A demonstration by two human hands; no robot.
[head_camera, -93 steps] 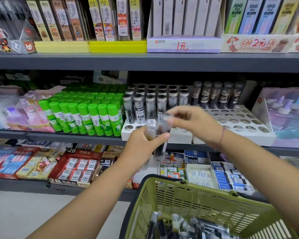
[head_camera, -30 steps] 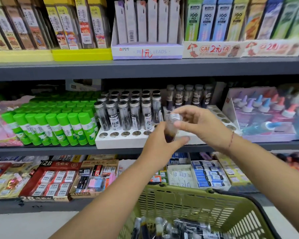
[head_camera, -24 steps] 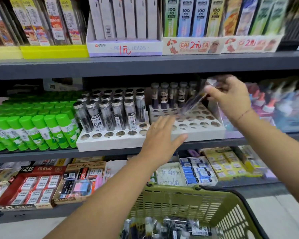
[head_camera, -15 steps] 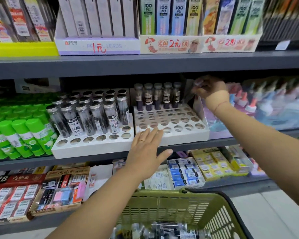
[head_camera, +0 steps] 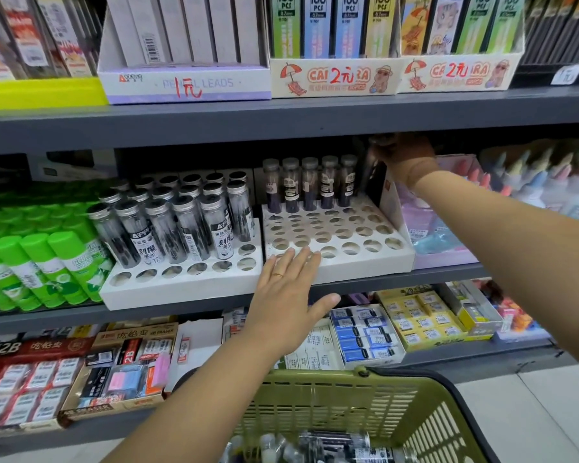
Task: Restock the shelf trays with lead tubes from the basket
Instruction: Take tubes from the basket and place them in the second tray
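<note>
Two white trays with round holes stand on the middle shelf. The left tray (head_camera: 181, 289) is mostly filled with clear lead tubes (head_camera: 178, 228). The right tray (head_camera: 358, 267) holds one back row of lead tubes (head_camera: 310, 185). My right hand (head_camera: 406, 157) is at the back right corner of the right tray, just under the upper shelf, shut on a lead tube (head_camera: 372, 172) that hangs below it. My left hand (head_camera: 288, 295) is open and flat, with its fingertips at the right tray's front edge. The green basket (head_camera: 348, 396) below holds more lead tubes (head_camera: 331, 446).
Green glue sticks (head_camera: 47, 262) stand left of the trays. A pink box of bottles (head_camera: 448, 228) sits right of them. The grey upper shelf (head_camera: 281, 118) hangs close above my right hand. Eraser boxes (head_camera: 365, 332) fill the lower shelf.
My left hand let go of the tube, opened and now rests at the right tray's front. My right hand carried the tube up and right to the tray's back corner.
</note>
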